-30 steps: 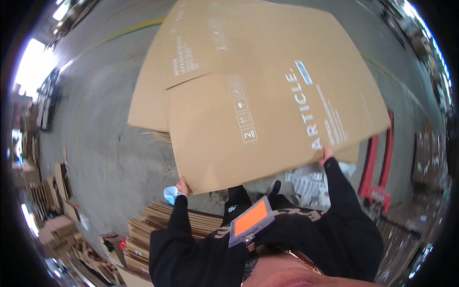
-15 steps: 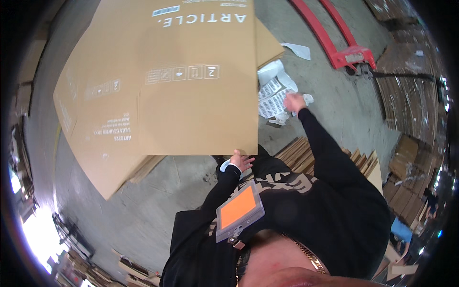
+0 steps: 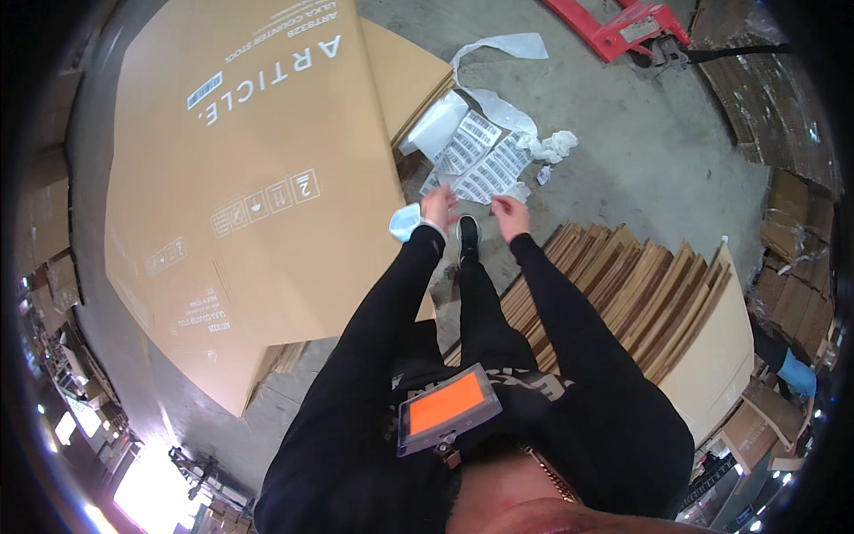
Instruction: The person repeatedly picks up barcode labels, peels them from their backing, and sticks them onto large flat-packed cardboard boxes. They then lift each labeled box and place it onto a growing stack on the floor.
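Fingers [image 3: 502, 206] are near thin, rectangular paper sheets [image 3: 495, 169].

Grey floor [image 3: 649, 169], label sheets [image 3: 491, 176], crumpled paper [image 3: 559, 145], cardboard row [image 3: 623, 289], red pallet jack [image 3: 630, 30]

The big flat brown cardboard sheet [image 3: 267, 254] is left of the thin white paper sheets [image 3: 489, 165]. The red metal pallet jack [image 3: 612, 40] is right of both.
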{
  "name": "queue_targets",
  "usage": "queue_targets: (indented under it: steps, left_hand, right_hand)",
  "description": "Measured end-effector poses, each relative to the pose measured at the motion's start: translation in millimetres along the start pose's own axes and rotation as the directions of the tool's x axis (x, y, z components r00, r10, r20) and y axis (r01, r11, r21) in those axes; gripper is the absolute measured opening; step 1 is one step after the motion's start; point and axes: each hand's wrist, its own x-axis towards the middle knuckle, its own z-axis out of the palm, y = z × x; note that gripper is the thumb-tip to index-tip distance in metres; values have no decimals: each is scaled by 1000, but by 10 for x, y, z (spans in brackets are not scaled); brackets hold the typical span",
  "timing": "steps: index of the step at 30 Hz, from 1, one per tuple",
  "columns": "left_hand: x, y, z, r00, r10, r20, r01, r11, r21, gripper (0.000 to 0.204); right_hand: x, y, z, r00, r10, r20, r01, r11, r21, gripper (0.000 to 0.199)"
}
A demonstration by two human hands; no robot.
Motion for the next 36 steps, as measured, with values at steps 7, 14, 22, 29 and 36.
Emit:
queue_targets:
  steps: [7, 14, 22, 29, 36]
  left_hand:
    - [1387, 133, 114, 856, 296, -423, -314, 949, 29, 48]
    - [1366, 69, 121, 891, 201, -408, -212, 977, 18, 46]
    - [1299, 6, 91, 842, 287, -457, -332, 943, -19, 54]
    - [1295, 11, 94, 844, 257, -471, -304, 952, -26, 52]
    - [1249, -8, 171, 830, 298, -472, -306, 950, 61, 65]
  right_hand:
    - [818, -311, 1003, 999, -45, 24, 43, 996, 76, 18]
    - [1004, -316, 1187, 999, 35, 37, -38, 997, 71, 20]
    - [972, -503, 1095, 992, 54, 118, -55, 998, 7, 25]
    - [990, -426, 1147, 992, 7, 124, -12, 999, 38, 24]
    - [998, -381, 1202, 998, 36, 53, -38, 998, 47, 23]
